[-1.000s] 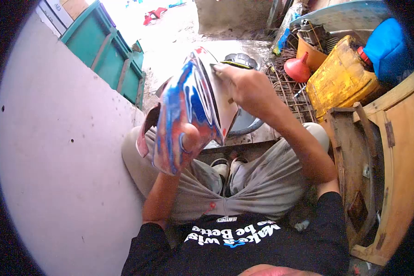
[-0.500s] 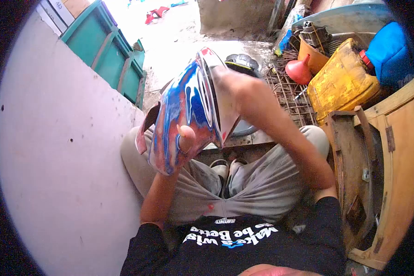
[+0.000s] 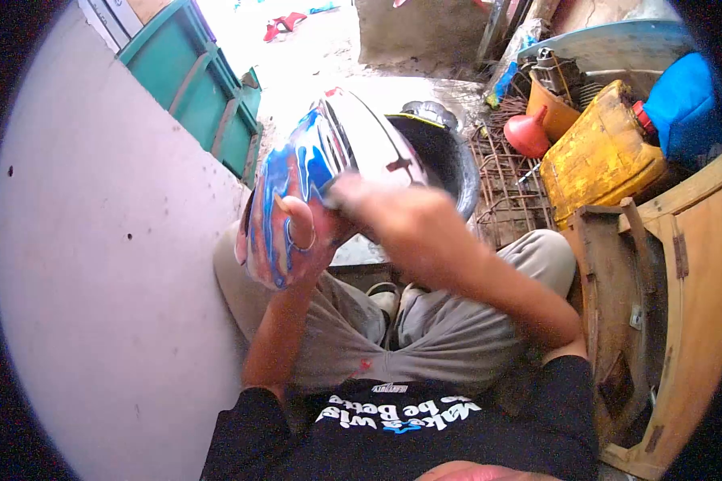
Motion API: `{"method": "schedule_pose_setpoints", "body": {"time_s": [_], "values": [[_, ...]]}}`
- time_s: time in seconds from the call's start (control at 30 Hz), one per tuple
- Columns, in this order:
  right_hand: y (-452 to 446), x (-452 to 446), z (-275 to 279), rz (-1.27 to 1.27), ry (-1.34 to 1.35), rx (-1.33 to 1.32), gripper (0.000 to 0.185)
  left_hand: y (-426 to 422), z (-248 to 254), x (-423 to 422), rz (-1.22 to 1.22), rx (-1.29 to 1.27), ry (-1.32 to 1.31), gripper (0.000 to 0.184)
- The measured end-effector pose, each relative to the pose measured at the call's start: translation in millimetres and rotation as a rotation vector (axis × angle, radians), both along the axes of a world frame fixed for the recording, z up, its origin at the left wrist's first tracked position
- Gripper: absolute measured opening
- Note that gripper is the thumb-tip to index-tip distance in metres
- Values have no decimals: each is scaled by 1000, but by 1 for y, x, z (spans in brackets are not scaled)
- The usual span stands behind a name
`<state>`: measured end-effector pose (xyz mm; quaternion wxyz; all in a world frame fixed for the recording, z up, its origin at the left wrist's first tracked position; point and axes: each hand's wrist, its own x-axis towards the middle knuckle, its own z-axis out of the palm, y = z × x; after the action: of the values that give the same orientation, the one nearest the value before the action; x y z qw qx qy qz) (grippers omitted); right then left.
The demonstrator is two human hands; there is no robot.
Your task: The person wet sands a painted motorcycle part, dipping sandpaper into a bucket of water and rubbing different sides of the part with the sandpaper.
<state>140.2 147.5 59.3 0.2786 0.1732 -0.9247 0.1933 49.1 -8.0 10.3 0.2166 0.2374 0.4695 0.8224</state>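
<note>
A curved, glossy painted shell [image 3: 301, 156], streaked blue, white and orange-red with a white side and dark lines, is held up over my lap; I cannot tell what it belongs to. My left hand [image 3: 299, 228] grips its lower left part, the thumb lying over the front. My right hand [image 3: 405, 220] is closed and smeared by motion, with its fingertips against the shell's lower right edge. Something small and dark grey [image 3: 330, 192] shows at those fingertips, too blurred to name. Behind the shell stands a black tub [image 3: 467, 168], partly hidden.
A white wall [image 3: 112, 264] and a green panel [image 3: 192, 88] stand on my left. To the right are a rusty wire grid [image 3: 497, 192], a red funnel [image 3: 527, 132], a yellow jerrycan [image 3: 606, 152], a blue cloth-like thing [image 3: 686, 100] and a wooden frame [image 3: 698, 280].
My right hand has come down and toward me along the shell, from its upper right side to its lower edge. The shell has turned and shifted slightly left, showing more of its white side.
</note>
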Motion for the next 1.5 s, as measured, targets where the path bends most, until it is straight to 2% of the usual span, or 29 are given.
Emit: {"method": "schedule_pose_setpoints", "body": {"time_s": [0.07, 0.1, 0.2, 0.23, 0.27, 0.3, 0.37, 0.4, 0.47, 0.5, 0.53, 0.6, 0.63, 0.67, 0.73, 0.77, 0.8, 0.87, 0.9, 0.93, 1.03, 1.07, 1.13, 1.17, 1.2, 1.27, 1.33, 1.43, 1.5], "values": [[32, -24, 0, -284, -324, 46, 33, -5, 2, -1, 11, -19, 51, 125], [43, -26, 4, -306, -377, 15, 31, -4, 3, -2, 18, -15, 78, 124], [1, 4, 2, -100, -127, 64, 33, 3, 3, 2, 29, 109, 89, 119], [-14, 13, 2, -11, 75, 76, 33, -2, 2, -5, 86, 20, 175, 115], [-20, 15, 8, -5, 48, 48, 33, -3, 3, -6, -5, 142, 177, 117], [-12, 10, 12, -80, -82, 63, 33, -3, 14, -2, -101, 257, 174, 120], [19, -11, 10, -278, -269, 41, 33, -9, 6, -6, 103, -46, 124, 121], [31, -17, 12, -321, -458, 22, 32, -7, 6, -4, 120, -2, 85, 120], [8, -2, -6, -129, -184, 92, 33, 5, 8, 1, 154, 93, 18, 118], [-11, 7, -8, -13, 107, 152, 35, 6, 7, 0, 152, 114, 14, 118], [-29, 16, 5, 25, 105, 111, 36, 7, 6, -1, 149, 135, 11, 118], [-3, 1, 0, -70, -35, 144, 34, 2, 6, -4, 84, 157, 1, 119], [14, -10, 8, -192, -201, 74, 34, 2, 10, -2, 52, 189, -37, 120], [28, -19, 23, -299, -562, 97, 35, 2, 13, 0, 20, 221, -76, 121], [24, -13, 9, -194, -406, 82, 35, 2, 7, 1, -72, 346, -88, 121], [7, -2, 1, -88, -128, 135, 34, 4, 5, 1, -59, 309, -70, 121], [-11, 3, -5, 35, 120, 45, 33, 4, 2, -1, -48, 272, -50, 121], [2, 1, 4, -1, -161, 55, 34, 2, 1, -1, -41, 189, -17, 120], [15, -12, 11, -160, -297, 120, 34, -1, 2, 1, -42, 147, -1, 120], [40, -32, -12, -215, -218, 20, 34, -3, 1, 4, -51, 115, 12, 120], [32, -21, -1, -45, -189, 25, 38, -7, -2, 9, -71, 62, 40, 119], [14, -13, -1, 45, 131, 85, 38, -7, -4, 9, -74, 55, 42, 119], [20, -15, 6, 134, 143, 77, 38, -11, -5, 7, -82, 33, 49, 118], [36, -23, 8, 26, 1, 121, 39, -13, -4, 8, -80, 23, 47, 118], [55, -37, 4, -85, 8, 107, 40, -14, -3, 8, -78, 21, 54, 118], [69, -42, -2, -46, 32, 93, 40, -17, -5, 4, -78, 25, 50, 117], [34, -16, 6, -42, -13, 153, 39, -18, -10, -6, -69, 45, 48, 117], [20, -4, 8, 149, 4, 158, 40, -24, -9, -20, -93, 53, 40, 116], [36, -27, -2, 23, 32, 164, 39, -27, -6, -22, -123, 34, 69, 116]]}}
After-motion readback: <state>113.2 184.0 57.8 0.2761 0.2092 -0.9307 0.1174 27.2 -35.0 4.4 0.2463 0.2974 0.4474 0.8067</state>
